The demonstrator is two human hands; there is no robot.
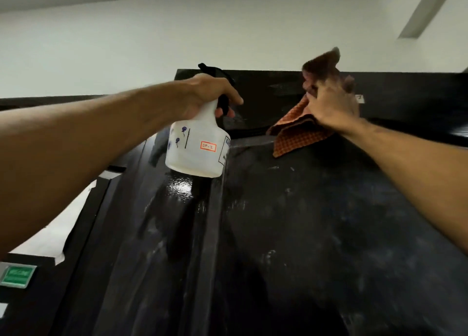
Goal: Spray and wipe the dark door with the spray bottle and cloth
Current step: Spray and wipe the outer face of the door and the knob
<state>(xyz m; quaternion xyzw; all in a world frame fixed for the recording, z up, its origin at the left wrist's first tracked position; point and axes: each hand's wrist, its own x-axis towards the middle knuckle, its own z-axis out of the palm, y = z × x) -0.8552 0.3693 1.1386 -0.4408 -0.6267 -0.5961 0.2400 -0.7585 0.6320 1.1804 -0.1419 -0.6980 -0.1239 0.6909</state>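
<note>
The dark glossy door [291, 221] fills the lower middle and right of the head view, streaked with pale smears and a wet shine under the bottle. My left hand [210, 94] grips the neck of a white spray bottle [197, 150] with a black trigger head, a finger on the trigger, nozzle facing the door's top. My right hand [331, 105] presses an orange checked cloth [298, 135] against the upper part of the door near its top frame; the cloth is bunched above and hangs below the hand.
A white wall [126, 51] and ceiling rise above the black door frame [253, 77]. A dark side panel with a white gap [63, 224] stands to the left, with a small green sign [17, 276] at the lower left edge.
</note>
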